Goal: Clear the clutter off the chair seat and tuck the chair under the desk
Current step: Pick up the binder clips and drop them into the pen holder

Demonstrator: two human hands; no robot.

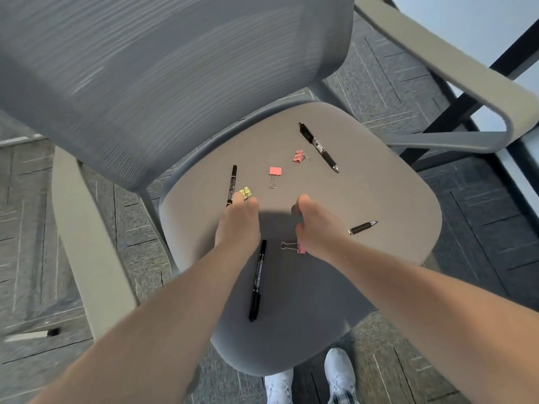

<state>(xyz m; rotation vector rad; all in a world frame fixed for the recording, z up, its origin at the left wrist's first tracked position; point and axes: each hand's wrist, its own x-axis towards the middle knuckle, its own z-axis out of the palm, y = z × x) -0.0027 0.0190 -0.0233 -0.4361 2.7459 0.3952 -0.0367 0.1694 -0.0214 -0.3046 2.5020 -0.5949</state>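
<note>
The grey chair seat (364,196) holds scattered stationery. My left hand (239,223) reaches forward and its fingertips pinch a yellow binder clip (246,193), right beside a black marker (232,182). My right hand (316,228) hovers mid-seat with its fingers curled in; whether it holds anything is hidden. A pink binder clip (291,246) lies partly under that hand, and a black pen (364,227) pokes out to its right. Another black marker (257,282) lies between my forearms. Farther back are a pink binder clip (275,171), a pink clip cluster (299,156) and a black pen (319,147).
The mesh backrest (163,71) rises at the upper left. Grey armrests stand on the left (84,246) and right (455,65). A black desk leg (472,91) and the desk edge show at the upper right. Patterned carpet (35,228) surrounds the chair; my white shoes (339,374) are below the seat.
</note>
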